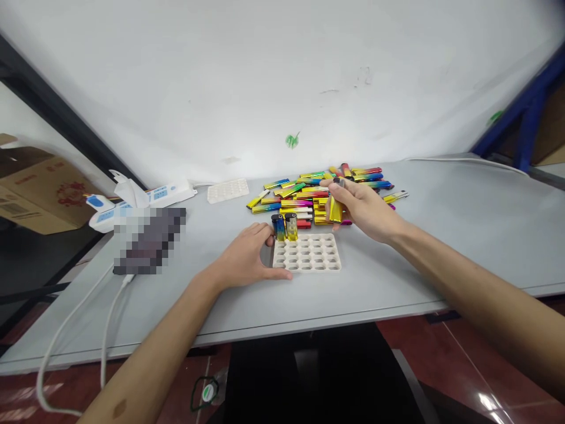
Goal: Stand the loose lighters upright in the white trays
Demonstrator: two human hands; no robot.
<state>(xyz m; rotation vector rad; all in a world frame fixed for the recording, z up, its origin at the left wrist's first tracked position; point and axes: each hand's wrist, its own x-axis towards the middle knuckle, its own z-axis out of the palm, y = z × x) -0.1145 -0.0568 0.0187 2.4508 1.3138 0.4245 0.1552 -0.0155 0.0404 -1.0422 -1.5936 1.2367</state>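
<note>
Nearest the camera, the left forearm and right forearm reach in over a grey table. The left hand is open in a wide curve around the left end of a pale tray, its thumb stretched along the near edge and its fingers bent by the far left corner. The tray lies flat near the table's front, with rows of slots. In its far row, at the left end, a blue lighter and a yellow lighter stand upright side by side, the blue one just beside the left fingers. The right hand is closed on a gold lighter, dark end up, just beyond the tray's far right corner. Behind the tray, a loose pile of shiny, many-coloured lighters lies toward the wall. Left of the pile is a second tray, and farther left a white power strip. Near the strip lies a dark, pixelated object with a white cable running from it over the table edge. A cardboard box sits at far left.
</note>
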